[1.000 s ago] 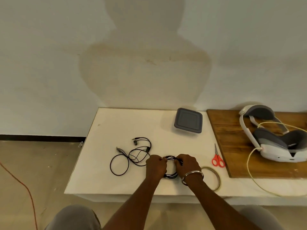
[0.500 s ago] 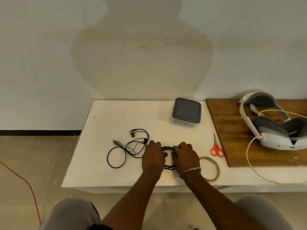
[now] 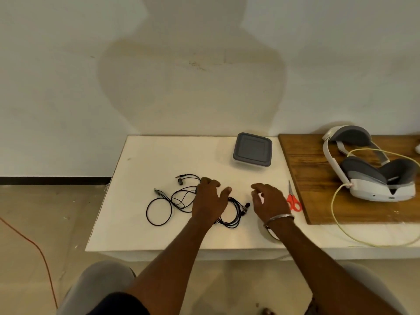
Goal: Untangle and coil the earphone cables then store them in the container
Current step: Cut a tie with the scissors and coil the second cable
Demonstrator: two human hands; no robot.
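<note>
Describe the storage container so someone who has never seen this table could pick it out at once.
On the white tabletop, look to the far edge by the wall, just left of the wooden board. The container sits there alone: a square box with rounded corners and a dark grey lid on it. It is the only boxy item; the earphone cables and red-handled scissors lie nearer the person.

No legible text, label, brand, number or sign in the head view. Checked the grey container lid (image 3: 252, 149), the white headset (image 3: 372, 169) and the red-handled scissors (image 3: 293, 200): all surfaces read blank or too small to resolve.
</note>
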